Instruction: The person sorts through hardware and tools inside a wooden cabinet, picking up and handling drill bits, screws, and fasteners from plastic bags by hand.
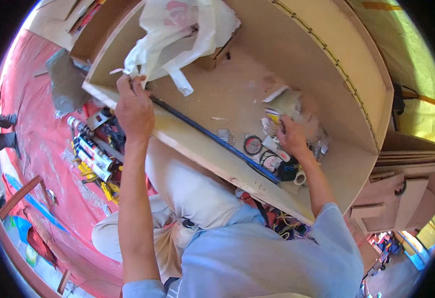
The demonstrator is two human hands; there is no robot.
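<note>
My left hand (135, 107) pinches the edge of a white plastic bag (158, 49) with pink print, above the near wall of a wooden box (197, 154). The bag hangs loosely over the box's far left part. Inside the box, on the right, my right hand (293, 136) has its fingers curled on a small yellow-and-white packet (273, 116). Around it lie a crumpled greyish wrapper (286, 103), a round tape roll (252, 145), a white strip-like piece (276, 148) and paper scraps. A long dark rod (207, 133) lies along the near wall.
Left of the box, several caulking tubes (93, 154) and yellow-handled tools (109, 191) lie on red floor sheeting (43, 124). Wooden boards (391, 203) stand at the right. Cables and tools (287, 223) lie under the box's near edge. Another person's legs (1, 131) show at far left.
</note>
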